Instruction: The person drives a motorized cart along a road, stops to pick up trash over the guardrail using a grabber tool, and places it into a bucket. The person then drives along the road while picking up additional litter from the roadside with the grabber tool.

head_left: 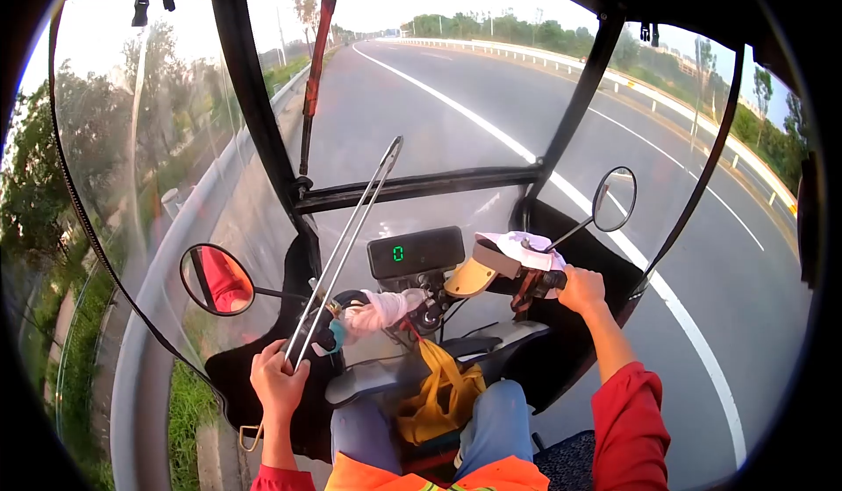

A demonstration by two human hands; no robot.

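Note:
My left hand (277,380) is closed around the lower end of long metal tongs (353,230), which slant up and to the right in front of the windshield. On the other side, my right hand (581,290) grips the black right handlebar grip (553,279). Between them a dark display (416,252) shows a green 0. Pink cloth (379,313) is wrapped over the left handlebar, close to the tongs. A tan visor-like piece (478,272) and a pale cloth (522,250) lie by the right handlebar.
A black-framed clear canopy encloses the vehicle. Round mirrors stand at left (217,279) and right (614,199). A yellow cloth bag (441,392) hangs between my knees. Outside, a metal guardrail (145,386) runs close on the left; the paved road (491,96) stretches ahead and right.

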